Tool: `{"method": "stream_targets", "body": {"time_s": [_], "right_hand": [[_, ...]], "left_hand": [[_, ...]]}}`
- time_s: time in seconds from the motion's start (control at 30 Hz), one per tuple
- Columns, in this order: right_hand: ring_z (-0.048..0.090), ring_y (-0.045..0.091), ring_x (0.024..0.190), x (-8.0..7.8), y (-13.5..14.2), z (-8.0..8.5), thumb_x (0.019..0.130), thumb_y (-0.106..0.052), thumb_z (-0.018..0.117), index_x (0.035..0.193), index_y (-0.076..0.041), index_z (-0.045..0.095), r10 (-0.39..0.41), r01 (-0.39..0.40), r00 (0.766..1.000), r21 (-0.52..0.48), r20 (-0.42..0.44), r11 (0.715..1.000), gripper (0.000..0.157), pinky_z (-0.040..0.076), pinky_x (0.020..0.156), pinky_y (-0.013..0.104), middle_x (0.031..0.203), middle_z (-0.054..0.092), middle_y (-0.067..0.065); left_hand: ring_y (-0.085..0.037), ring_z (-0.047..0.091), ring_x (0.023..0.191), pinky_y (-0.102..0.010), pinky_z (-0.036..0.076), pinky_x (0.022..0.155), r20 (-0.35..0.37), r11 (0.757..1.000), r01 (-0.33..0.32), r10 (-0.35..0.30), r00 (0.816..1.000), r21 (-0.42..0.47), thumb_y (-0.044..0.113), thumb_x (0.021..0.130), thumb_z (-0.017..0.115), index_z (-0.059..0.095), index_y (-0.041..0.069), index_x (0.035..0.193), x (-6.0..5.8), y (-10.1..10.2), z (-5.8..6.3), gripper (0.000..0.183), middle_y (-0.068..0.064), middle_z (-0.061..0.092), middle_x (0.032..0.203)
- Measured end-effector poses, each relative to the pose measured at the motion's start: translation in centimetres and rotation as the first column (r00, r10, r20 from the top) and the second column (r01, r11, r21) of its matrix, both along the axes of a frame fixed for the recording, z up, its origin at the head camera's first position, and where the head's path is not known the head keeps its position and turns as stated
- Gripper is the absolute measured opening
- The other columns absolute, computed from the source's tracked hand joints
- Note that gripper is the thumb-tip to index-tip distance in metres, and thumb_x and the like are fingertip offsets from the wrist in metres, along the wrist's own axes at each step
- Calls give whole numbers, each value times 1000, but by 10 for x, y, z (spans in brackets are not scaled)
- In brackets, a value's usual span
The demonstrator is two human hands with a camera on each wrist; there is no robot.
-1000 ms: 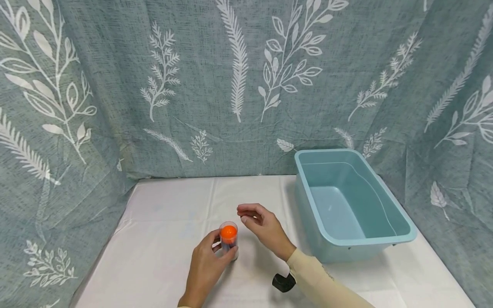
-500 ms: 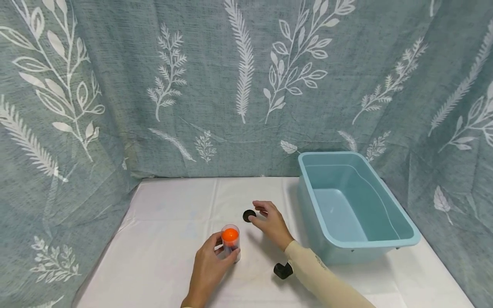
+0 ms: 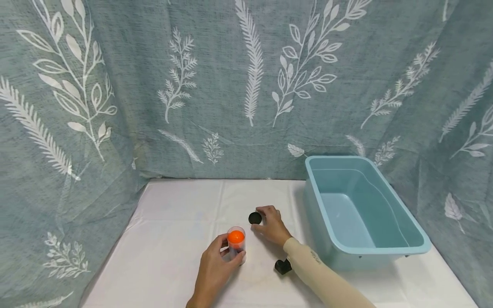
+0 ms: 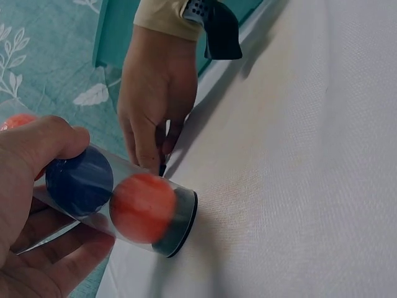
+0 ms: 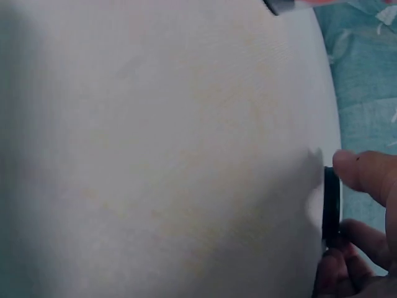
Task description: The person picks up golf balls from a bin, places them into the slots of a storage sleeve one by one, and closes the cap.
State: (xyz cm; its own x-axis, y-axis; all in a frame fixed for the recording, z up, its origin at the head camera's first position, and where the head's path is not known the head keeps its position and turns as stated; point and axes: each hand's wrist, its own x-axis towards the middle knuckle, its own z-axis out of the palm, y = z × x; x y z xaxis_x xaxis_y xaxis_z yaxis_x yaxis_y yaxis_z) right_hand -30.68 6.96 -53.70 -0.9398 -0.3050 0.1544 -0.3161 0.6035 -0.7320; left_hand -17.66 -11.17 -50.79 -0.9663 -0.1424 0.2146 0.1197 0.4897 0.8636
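Note:
In the head view my left hand grips a clear plastic tube, standing upright with an orange ball near its top. The left wrist view shows a dark blue ball below it and another orange ball near the dark-rimmed end. Beyond the tube, my right hand pinches a round black lid at the table. Seen from the right wrist, the lid is edge-on between thumb and fingers.
A light blue plastic bin stands at the right of the white-covered table. Leaf-patterned curtain hangs behind and along both sides. A black strap piece sits at the right wrist.
My right hand has moved from beside the tube's top to the black lid, which its fingers now pinch. The left hand still holds the tube. The head view has shifted slightly.

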Motion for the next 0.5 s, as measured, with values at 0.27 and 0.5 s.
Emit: {"method": "stream_targets", "body": {"time_s": [0.27,0.5], "right_hand": [[43,28,105,2,1,-4,82,-13,74,117,-9,61,7,-6,999,10,-50,1000,37,42,91,44,120,49,12],[49,24,104,1,-2,-2,82,-16,74,117,-9,60,25,-26,999,-12,-31,1000,39,44,92,40,113,54,8]], "left_hand": [[-12,62,94,-20,54,78,-18,1000,2,-2,1000,-13,22,72,83,59,9,115,2,2,1,51,1,62,102],[-13,62,95,-20,54,78,-3,1000,-2,2,1000,-17,24,73,83,59,10,116,2,-1,1,51,0,62,103]]}}
